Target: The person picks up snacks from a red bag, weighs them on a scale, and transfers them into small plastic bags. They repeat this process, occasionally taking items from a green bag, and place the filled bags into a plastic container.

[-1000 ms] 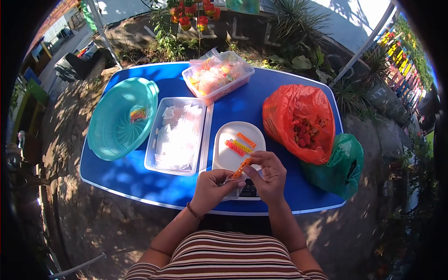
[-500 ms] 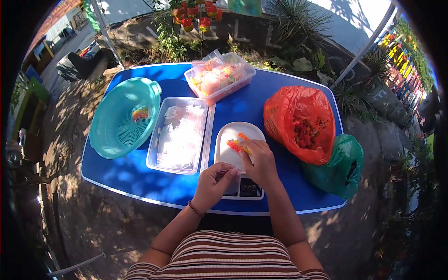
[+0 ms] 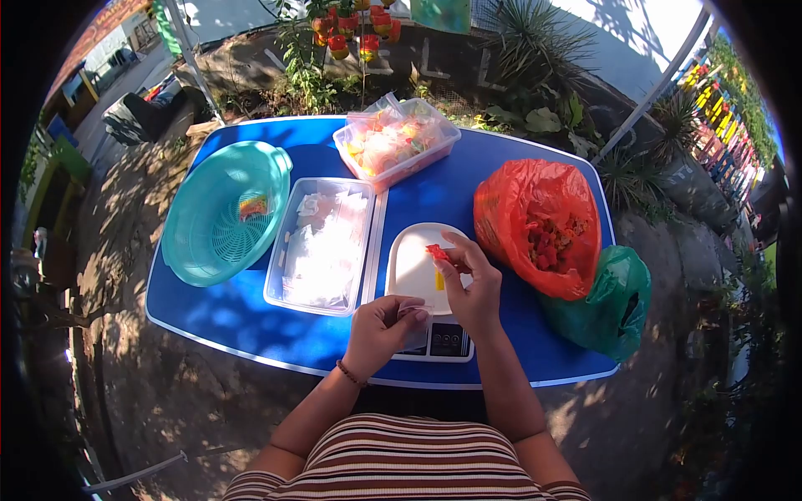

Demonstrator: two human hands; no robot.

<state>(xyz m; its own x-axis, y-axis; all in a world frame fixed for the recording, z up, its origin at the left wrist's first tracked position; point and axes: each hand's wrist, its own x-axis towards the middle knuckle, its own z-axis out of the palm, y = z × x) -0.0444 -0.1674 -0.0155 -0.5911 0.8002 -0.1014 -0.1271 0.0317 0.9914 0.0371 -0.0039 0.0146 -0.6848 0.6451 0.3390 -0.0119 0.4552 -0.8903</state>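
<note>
My left hand (image 3: 380,334) is closed on a small clear plastic bag (image 3: 415,323) just above the near edge of the white kitchen scale (image 3: 409,271). Over the scale's plate, my right hand (image 3: 472,288) pinches small red pieces (image 3: 436,251), and a yellow piece (image 3: 439,280) shows below them. The scale's dark button panel (image 3: 449,339) is visible between my wrists. Left of the scale stands a clear tub (image 3: 369,242) full of white and clear little bags. To the right, an open red plastic bag (image 3: 501,200) holds many red and orange pieces.
A turquoise basket (image 3: 184,238) with one small colourful packet stands at the left of the blue table (image 3: 225,330). At the back is a clear box (image 3: 409,171) of filled packets. A green plastic bag (image 3: 597,313) lies at the right edge. Thin poles rise behind the table.
My right hand has turned more upright, with its fingers raised above the plate. The orange and yellow pieces have shifted in its grasp. My left hand still holds the small bag.
</note>
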